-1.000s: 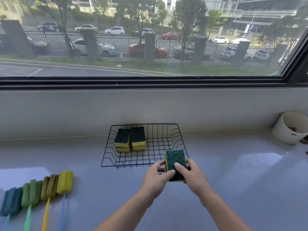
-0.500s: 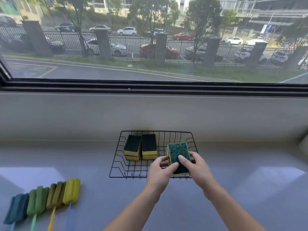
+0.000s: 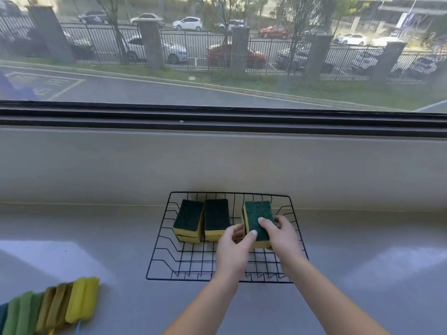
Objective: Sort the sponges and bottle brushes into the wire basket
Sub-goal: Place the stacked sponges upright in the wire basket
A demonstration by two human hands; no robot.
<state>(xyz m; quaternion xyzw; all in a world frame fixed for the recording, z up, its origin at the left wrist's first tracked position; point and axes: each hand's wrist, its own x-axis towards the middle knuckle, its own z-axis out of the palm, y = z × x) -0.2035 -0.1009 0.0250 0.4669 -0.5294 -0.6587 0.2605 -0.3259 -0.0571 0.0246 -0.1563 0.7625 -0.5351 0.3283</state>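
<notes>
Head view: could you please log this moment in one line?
held sponge: in wire basket, right | left hand: grips it | right hand: grips it | other sponges: in basket, left | bottle brushes: on counter

A pale grey, glossy counter point(image 3: 362, 274) runs the full width under the window and meets a low wall at the back. Two things rest directly on it. A black wire basket point(image 3: 158, 238) sits near the middle, its far rim close to the wall. At the lower left edge lies a row of bottle brushes point(image 3: 50, 308), their sponge heads side by side and touching — teal, green, olive, yellow — well apart from the basket. Soft patches of light lie on the surface at left and right.
</notes>
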